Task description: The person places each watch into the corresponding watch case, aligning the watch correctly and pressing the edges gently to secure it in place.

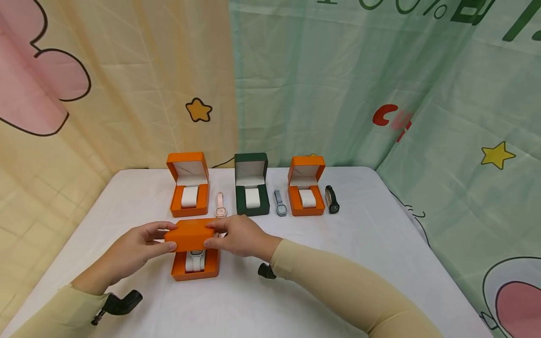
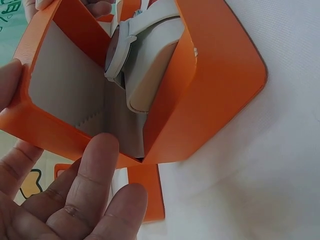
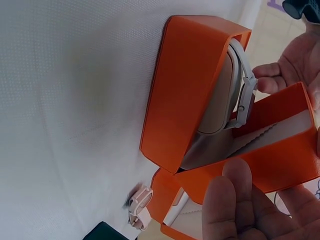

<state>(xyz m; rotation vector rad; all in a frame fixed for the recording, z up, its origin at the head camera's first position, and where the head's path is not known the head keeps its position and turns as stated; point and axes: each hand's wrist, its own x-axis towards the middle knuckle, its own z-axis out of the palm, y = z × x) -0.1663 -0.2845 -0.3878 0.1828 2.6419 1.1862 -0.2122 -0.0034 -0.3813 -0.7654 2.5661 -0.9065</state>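
Note:
An orange watch box (image 1: 195,275) stands near the front of the table with its hinged lid (image 1: 189,236) partly lowered. Inside, a white watch (image 1: 196,253) is wrapped around a pale cushion; the left wrist view shows the watch (image 2: 118,57) from the side. My left hand (image 1: 143,244) holds the lid's left edge between thumb and fingers. At the opposite edge, my right hand (image 1: 242,236) grips the lid the same way. In the right wrist view the box (image 3: 192,85) gapes between lid and base, with the watch strap (image 3: 244,100) showing.
Behind are an open orange box (image 1: 190,212), an open dark green box (image 1: 252,211) and another open orange box (image 1: 306,212), each with a white cushion. Beside them lie a pink watch (image 1: 220,210), a blue-grey watch (image 1: 281,206) and a black watch (image 1: 332,203). Curtains (image 1: 296,94) hang behind the table.

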